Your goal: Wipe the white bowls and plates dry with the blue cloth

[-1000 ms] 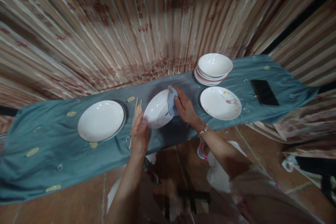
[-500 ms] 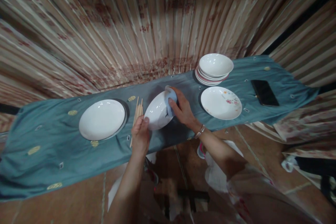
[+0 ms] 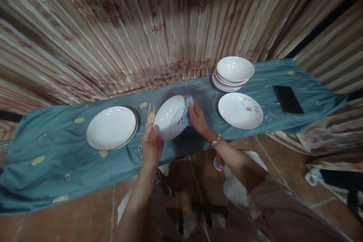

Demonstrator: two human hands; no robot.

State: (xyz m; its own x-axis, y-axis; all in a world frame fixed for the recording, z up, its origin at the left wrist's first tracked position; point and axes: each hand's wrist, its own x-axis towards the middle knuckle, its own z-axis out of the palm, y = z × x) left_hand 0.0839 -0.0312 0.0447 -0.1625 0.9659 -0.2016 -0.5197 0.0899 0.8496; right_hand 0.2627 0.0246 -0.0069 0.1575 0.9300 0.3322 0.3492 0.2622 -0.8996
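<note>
A white plate [image 3: 169, 119] is held up over the table, tilted toward me. My left hand [image 3: 151, 141] grips its lower left rim, with the thumb on the upper face. At the opposite rim, my right hand [image 3: 199, 119] pinches a light blue cloth [image 3: 187, 111] that covers the plate's right edge. Behind my left hand lie several wooden chopsticks [image 3: 151, 114], partly hidden by it. Farther left is a small stack of white plates [image 3: 112, 128].
A stack of bowls and plates [image 3: 235, 70] stands at the back right. In front of it lies a flower-patterned plate [image 3: 240, 110], with a black phone [image 3: 288, 100] farther right. A teal cloth [image 3: 70, 159] covers the narrow table; a pleated curtain [image 3: 170, 26] hangs behind.
My right hand with the cloth has shifted slightly right and down to the plate's edge. The plate has turned a little, showing more of its face. My left hand keeps its grip.
</note>
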